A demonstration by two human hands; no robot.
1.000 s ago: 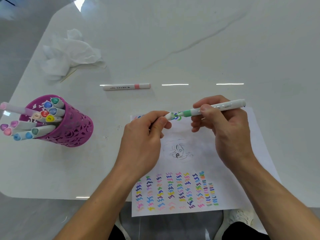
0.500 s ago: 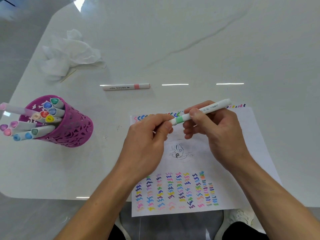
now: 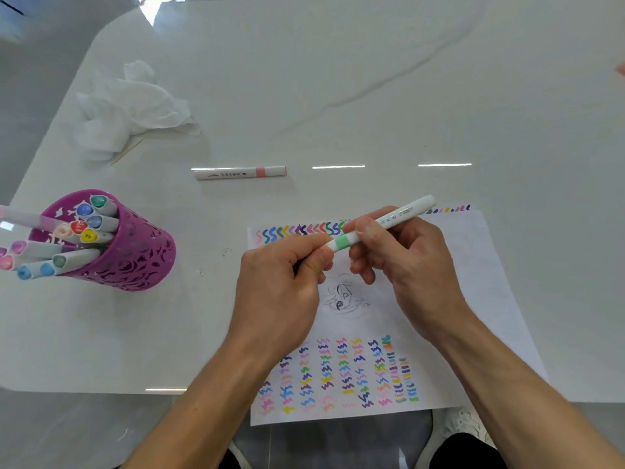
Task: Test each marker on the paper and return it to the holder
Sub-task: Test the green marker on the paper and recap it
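Note:
A white marker with a green band (image 3: 382, 222) is held slantwise above the paper (image 3: 473, 272). My right hand (image 3: 406, 262) grips its barrel near the band. My left hand (image 3: 284, 282) pinches the marker's lower end, where the cap sits pushed up against the green band. The paper carries rows of coloured squiggles along its top edge and lower half, with a small pencil sketch in the middle. A purple cut-out holder (image 3: 135, 252) stands at the left, holding several capped markers. Another white marker with a pink band (image 3: 240, 172) lies on the table beyond the paper.
Crumpled white tissue (image 3: 132, 110) with a thin stick beside it lies at the back left. The white table's (image 3: 372, 79) front edge runs just under the paper's lower part. A white shoe (image 3: 466, 424) shows below the edge.
The cap in my left hand and the marker in my right came together; the green tip seen earlier is now covered. The marker tilted and moved slightly left.

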